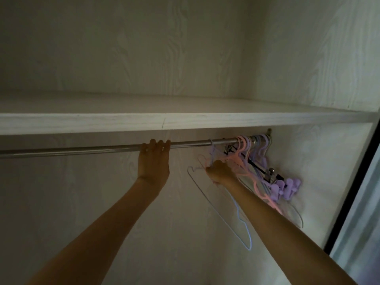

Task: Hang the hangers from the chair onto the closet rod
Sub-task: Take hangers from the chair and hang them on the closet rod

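Closet rod (92, 149): two hands, left (153, 159) gripping, right (219, 171) holding hangers (244, 161).

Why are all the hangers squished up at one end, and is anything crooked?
Yes. The hung hangers crowd the closet rod at its right end and splay sideways, not straight down. The right hand grips loose ones, tilted; the left hand holds the rod.
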`<act>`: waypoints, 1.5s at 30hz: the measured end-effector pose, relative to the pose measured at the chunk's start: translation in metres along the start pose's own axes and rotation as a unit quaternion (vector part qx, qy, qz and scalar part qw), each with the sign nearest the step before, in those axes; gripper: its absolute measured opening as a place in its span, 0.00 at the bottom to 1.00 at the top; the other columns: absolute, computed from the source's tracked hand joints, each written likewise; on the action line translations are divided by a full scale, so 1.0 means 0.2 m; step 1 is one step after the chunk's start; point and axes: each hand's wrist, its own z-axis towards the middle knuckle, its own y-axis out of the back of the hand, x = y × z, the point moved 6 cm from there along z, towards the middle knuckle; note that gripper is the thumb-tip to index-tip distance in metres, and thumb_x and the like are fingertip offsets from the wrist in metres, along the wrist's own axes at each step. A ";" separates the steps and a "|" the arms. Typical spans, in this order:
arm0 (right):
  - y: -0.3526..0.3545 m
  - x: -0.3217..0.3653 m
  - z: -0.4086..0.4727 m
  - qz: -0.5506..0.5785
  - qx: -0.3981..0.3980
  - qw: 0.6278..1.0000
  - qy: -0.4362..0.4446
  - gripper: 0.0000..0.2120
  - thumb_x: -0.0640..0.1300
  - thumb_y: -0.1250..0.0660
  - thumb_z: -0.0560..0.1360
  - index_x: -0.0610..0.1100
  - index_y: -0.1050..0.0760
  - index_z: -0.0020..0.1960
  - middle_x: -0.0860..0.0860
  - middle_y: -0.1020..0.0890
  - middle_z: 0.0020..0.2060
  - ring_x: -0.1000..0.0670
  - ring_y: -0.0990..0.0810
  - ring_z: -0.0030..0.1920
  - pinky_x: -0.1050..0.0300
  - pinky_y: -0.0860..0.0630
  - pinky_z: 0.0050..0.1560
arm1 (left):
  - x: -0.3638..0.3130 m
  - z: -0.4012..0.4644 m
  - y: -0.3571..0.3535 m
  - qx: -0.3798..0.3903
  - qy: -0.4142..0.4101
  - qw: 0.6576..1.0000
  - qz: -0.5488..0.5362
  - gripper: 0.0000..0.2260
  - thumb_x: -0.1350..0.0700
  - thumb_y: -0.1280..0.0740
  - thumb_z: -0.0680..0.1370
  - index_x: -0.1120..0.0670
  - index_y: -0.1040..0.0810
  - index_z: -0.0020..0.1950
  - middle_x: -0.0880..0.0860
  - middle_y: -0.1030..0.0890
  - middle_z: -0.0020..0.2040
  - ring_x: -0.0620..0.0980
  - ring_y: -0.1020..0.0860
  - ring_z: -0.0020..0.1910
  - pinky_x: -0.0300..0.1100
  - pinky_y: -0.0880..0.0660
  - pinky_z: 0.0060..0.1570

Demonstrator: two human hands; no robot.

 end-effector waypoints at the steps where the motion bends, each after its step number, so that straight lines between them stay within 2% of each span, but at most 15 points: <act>1: 0.00 -0.02 0.00 0.013 -0.017 1.000 0.006 0.25 0.52 0.43 0.79 0.36 0.38 0.70 0.39 0.29 0.66 0.40 0.27 0.64 0.52 0.29 0.58 | -0.01 0.00 0.00 0.001 0.000 1.000 -0.001 0.28 0.55 0.42 0.79 0.55 0.49 0.77 0.53 0.35 0.71 0.54 0.37 0.70 0.48 0.42 0.70; 3: 0.07 -0.02 -0.04 0.053 -0.144 0.986 0.062 0.31 0.52 0.37 0.77 0.38 0.43 0.72 0.41 0.33 0.69 0.41 0.32 0.68 0.50 0.30 0.61 | -0.01 0.00 0.00 0.001 0.003 1.000 -0.002 0.28 0.55 0.42 0.79 0.55 0.50 0.77 0.53 0.37 0.72 0.54 0.38 0.71 0.48 0.41 0.69; 5: 0.20 0.04 -0.12 0.036 -0.284 0.944 0.164 0.30 0.51 0.34 0.75 0.39 0.39 0.71 0.42 0.30 0.67 0.41 0.32 0.67 0.49 0.30 0.60 | -0.01 0.00 -0.01 -0.001 0.003 1.000 -0.007 0.29 0.54 0.42 0.79 0.55 0.50 0.77 0.54 0.37 0.72 0.54 0.38 0.71 0.47 0.39 0.69; 7: 0.26 0.12 -0.14 -0.040 -0.324 0.911 0.250 0.28 0.51 0.34 0.74 0.41 0.36 0.70 0.43 0.28 0.65 0.41 0.30 0.65 0.47 0.31 0.61 | 0.00 -0.01 -0.01 -0.007 0.002 1.000 -0.009 0.29 0.53 0.42 0.79 0.55 0.50 0.77 0.53 0.38 0.73 0.54 0.39 0.71 0.47 0.39 0.68; 10: 0.25 0.20 -0.08 -0.160 -0.275 0.892 0.320 0.25 0.48 0.33 0.73 0.42 0.31 0.68 0.43 0.26 0.63 0.42 0.28 0.63 0.47 0.34 0.62 | -0.01 -0.01 -0.02 -0.008 0.007 1.000 -0.022 0.29 0.54 0.42 0.79 0.55 0.51 0.77 0.54 0.39 0.74 0.54 0.41 0.73 0.47 0.38 0.68; 13: 0.26 0.18 -0.04 -0.246 -0.294 0.867 0.319 0.23 0.43 0.28 0.68 0.43 0.25 0.62 0.45 0.21 0.55 0.42 0.23 0.56 0.52 0.39 0.57 | -0.01 0.00 -0.03 0.003 0.006 1.000 -0.027 0.29 0.55 0.43 0.80 0.55 0.52 0.77 0.54 0.41 0.75 0.55 0.43 0.74 0.48 0.38 0.69; 22: 0.38 0.03 0.01 -0.319 -0.339 0.841 0.277 0.19 0.39 0.26 0.60 0.41 0.23 0.50 0.45 0.20 0.46 0.42 0.22 0.46 0.53 0.38 0.51 | 0.00 -0.01 -0.05 0.002 0.011 0.999 -0.036 0.29 0.56 0.42 0.79 0.55 0.53 0.77 0.54 0.41 0.74 0.55 0.44 0.74 0.49 0.35 0.66; 26: 0.44 -0.06 0.05 -0.338 -0.337 0.846 0.238 0.20 0.43 0.25 0.63 0.41 0.23 0.52 0.44 0.20 0.50 0.41 0.22 0.50 0.51 0.39 0.53 | 0.00 -0.01 -0.06 0.000 0.012 0.999 -0.038 0.29 0.56 0.42 0.79 0.55 0.52 0.77 0.54 0.41 0.74 0.55 0.44 0.74 0.49 0.34 0.66; 30: 0.44 -0.13 0.10 -0.325 -0.304 0.873 0.199 0.25 0.43 0.23 0.62 0.40 0.23 0.57 0.41 0.21 0.55 0.39 0.23 0.54 0.43 0.29 0.56 | 0.00 0.00 -0.06 0.008 0.011 0.999 -0.049 0.30 0.58 0.42 0.79 0.55 0.53 0.77 0.54 0.42 0.75 0.55 0.46 0.75 0.49 0.35 0.67; 34: 0.42 -0.13 0.03 -0.320 -0.287 0.882 0.195 0.30 0.43 0.26 0.64 0.38 0.28 0.65 0.40 0.24 0.63 0.37 0.26 0.60 0.37 0.33 0.63 | 0.01 -0.01 -0.06 0.021 0.001 0.998 -0.060 0.31 0.57 0.41 0.79 0.55 0.54 0.77 0.54 0.43 0.75 0.55 0.46 0.75 0.50 0.37 0.68; 36: 0.40 -0.09 -0.06 -0.317 -0.284 0.881 0.207 0.29 0.45 0.29 0.67 0.39 0.28 0.65 0.41 0.25 0.63 0.38 0.27 0.62 0.37 0.34 0.64 | 0.04 -0.02 -0.06 0.011 -0.001 0.996 -0.089 0.31 0.54 0.40 0.79 0.54 0.53 0.77 0.53 0.45 0.77 0.54 0.47 0.76 0.51 0.41 0.71; 38: 0.34 -0.05 -0.16 -0.292 -0.265 0.885 0.248 0.24 0.45 0.31 0.68 0.41 0.26 0.63 0.43 0.24 0.61 0.40 0.25 0.61 0.42 0.30 0.62 | 0.06 -0.07 -0.06 -0.037 0.010 0.990 -0.135 0.32 0.53 0.37 0.77 0.53 0.48 0.77 0.52 0.45 0.77 0.53 0.45 0.76 0.51 0.42 0.71; 41: 0.25 -0.02 -0.39 -0.280 -0.266 0.864 0.322 0.13 0.42 0.33 0.66 0.45 0.20 0.50 0.47 0.19 0.49 0.44 0.20 0.48 0.52 0.23 0.47 | -0.01 -0.20 -0.03 -0.141 -0.036 0.962 -0.232 0.29 0.56 0.30 0.71 0.54 0.32 0.71 0.53 0.33 0.72 0.56 0.32 0.69 0.53 0.32 0.64; 43: 0.16 -0.09 -0.56 -0.261 -0.248 0.872 0.330 0.06 0.42 0.32 0.65 0.46 0.19 0.41 0.49 0.19 0.40 0.46 0.20 0.41 0.53 0.23 0.41 | -0.16 -0.31 -0.06 -0.129 -0.084 0.941 -0.301 0.24 0.57 0.29 0.69 0.55 0.26 0.65 0.53 0.26 0.66 0.56 0.26 0.63 0.52 0.27 0.56; 45: 0.09 -0.20 -0.73 -0.245 -0.233 0.893 0.296 0.04 0.42 0.31 0.66 0.48 0.19 0.40 0.51 0.19 0.39 0.48 0.20 0.40 0.57 0.24 0.38 | -0.29 -0.42 -0.12 -0.052 -0.105 0.924 -0.364 0.18 0.57 0.31 0.71 0.54 0.23 0.61 0.51 0.21 0.60 0.54 0.22 0.56 0.49 0.24 0.52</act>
